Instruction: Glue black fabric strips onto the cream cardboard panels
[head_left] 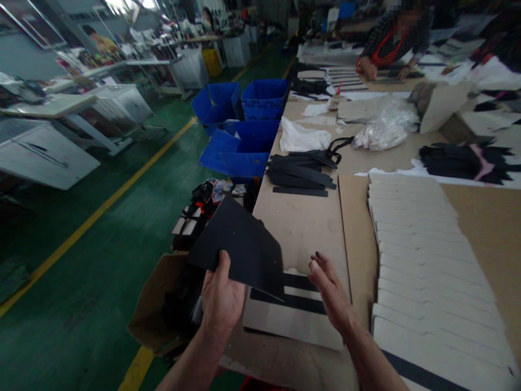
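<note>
My left hand is closed on the near edge of a flat black sheet, held tilted over the table's left edge. To its right my right hand hovers open, fingers apart, holding nothing. Its fingertips sit just above a pale board with black strips lying across it. A long overlapping row of white panels runs along the brown cardboard to the right of that hand.
A pile of black strips lies further up the table, with plastic bags beyond. Blue bins and an open cardboard box stand on the green floor at left. Another person works at the far end.
</note>
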`<state>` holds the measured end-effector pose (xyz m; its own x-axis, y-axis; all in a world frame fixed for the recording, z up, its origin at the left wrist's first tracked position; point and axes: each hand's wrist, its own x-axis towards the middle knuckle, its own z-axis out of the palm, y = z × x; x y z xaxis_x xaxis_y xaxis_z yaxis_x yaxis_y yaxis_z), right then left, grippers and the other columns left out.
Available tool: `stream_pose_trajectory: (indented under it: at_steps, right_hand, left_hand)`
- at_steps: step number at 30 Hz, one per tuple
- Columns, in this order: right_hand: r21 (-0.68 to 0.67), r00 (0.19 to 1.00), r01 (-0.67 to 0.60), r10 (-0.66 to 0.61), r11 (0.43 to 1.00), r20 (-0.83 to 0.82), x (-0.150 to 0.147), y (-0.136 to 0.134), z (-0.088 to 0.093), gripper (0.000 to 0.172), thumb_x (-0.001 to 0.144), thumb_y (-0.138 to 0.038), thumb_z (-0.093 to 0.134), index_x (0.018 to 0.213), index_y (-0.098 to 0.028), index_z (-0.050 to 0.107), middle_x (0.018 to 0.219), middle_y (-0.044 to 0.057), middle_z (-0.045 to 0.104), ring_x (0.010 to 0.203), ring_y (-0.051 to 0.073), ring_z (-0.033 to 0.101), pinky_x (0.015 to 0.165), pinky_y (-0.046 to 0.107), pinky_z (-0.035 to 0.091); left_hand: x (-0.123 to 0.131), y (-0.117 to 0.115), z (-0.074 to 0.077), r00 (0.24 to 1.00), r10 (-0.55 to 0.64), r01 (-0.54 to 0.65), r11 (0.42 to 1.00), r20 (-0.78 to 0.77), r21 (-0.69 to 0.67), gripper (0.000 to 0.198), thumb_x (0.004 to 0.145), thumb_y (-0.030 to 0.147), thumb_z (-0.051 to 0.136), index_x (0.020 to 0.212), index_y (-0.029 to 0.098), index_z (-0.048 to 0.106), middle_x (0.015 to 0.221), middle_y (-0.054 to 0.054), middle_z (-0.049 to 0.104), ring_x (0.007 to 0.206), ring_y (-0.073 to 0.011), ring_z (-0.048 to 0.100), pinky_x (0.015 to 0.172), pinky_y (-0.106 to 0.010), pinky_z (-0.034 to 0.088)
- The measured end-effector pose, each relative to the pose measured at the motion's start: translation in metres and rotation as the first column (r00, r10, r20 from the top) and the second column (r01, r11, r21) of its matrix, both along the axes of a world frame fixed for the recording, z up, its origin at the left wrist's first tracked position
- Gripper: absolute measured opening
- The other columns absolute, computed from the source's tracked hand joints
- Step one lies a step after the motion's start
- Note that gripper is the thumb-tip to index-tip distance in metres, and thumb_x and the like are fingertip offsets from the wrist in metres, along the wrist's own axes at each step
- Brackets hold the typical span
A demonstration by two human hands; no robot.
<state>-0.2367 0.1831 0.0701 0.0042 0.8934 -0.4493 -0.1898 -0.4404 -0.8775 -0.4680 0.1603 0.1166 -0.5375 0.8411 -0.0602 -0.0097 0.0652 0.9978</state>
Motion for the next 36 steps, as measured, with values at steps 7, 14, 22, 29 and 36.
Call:
stream_pose_trajectory:
  at_steps: [7, 14, 22, 29, 36]
  right_hand:
    - [-0.269, 0.939, 0.02, -0.11, 0.963, -0.325, 0.014, -0.057, -0.01, 0.062, 0.076, -0.054, 0.073, 0.129, -0.025, 0.06, 0.126, 0.009, 0.068, 0.112, 0.032, 0.065, 0.092, 0.048, 0.055]
    - [-0.259, 0.997, 0.025, -0.005, 0.965, 0.077, 0.063, -0.074, -0.037, 0.045, 0.067, -0.044, 0.079, 0.108, -0.026, 0.072, 0.091, 0.003, 0.077, 0.085, 0.032, 0.072, 0.077, 0.046, 0.059]
    - [-0.152, 0.879, -0.126, 0.181, 0.98, 0.44, 0.075, -0.056, -0.063, 0.04, 0.07, -0.046, 0.07, 0.102, -0.021, 0.069, 0.089, 0.005, 0.076, 0.084, 0.028, 0.071, 0.078, 0.04, 0.056]
    - [-0.173, 0.603, -0.249, 0.293, 0.953, 0.742, 0.063, -0.044, -0.082, 0.059, 0.084, -0.049, 0.054, 0.13, -0.011, 0.054, 0.108, 0.016, 0.07, 0.1, 0.03, 0.068, 0.088, 0.04, 0.051]
    - [0.035, 0.383, -0.292, 0.084, 0.956, 0.92, 0.068, -0.062, -0.096, 0.055, 0.087, -0.046, 0.051, 0.128, -0.008, 0.051, 0.118, 0.022, 0.06, 0.112, 0.035, 0.057, 0.096, 0.045, 0.045]
  left_hand:
    - [0.031, -0.046, -0.009, 0.778, 0.115, 0.042, 0.971, 0.617, -0.234, 0.049, 0.088, 0.052, 0.061, 0.13, 0.027, 0.06, 0.127, -0.006, 0.067, 0.135, -0.0289, 0.049, 0.112, -0.052, 0.045]
    - [0.024, -0.09, -0.057, 0.766, 0.186, 0.117, 0.901, 0.616, -0.418, 0.043, 0.077, 0.044, 0.07, 0.114, 0.022, 0.069, 0.122, -0.007, 0.07, 0.125, -0.0286, 0.058, 0.106, -0.045, 0.05]
    - [0.007, -0.108, -0.09, 0.938, 0.038, 0.166, 0.825, 0.345, -0.541, 0.054, 0.07, 0.039, 0.076, 0.118, 0.016, 0.065, 0.11, -0.011, 0.074, 0.103, -0.0286, 0.07, 0.086, -0.041, 0.057]
    - [0.005, -0.089, -0.109, 0.989, -0.108, 0.036, 0.833, -0.099, -0.553, 0.048, 0.069, 0.04, 0.065, 0.108, 0.013, 0.065, 0.106, -0.012, 0.071, 0.102, -0.0284, 0.067, 0.096, -0.042, 0.05]
    - [0.008, -0.082, -0.106, 0.865, -0.243, -0.102, 0.771, -0.439, -0.628, 0.051, 0.072, 0.036, 0.065, 0.117, 0.014, 0.06, 0.122, -0.014, 0.059, 0.116, -0.0305, 0.057, 0.106, -0.043, 0.04]
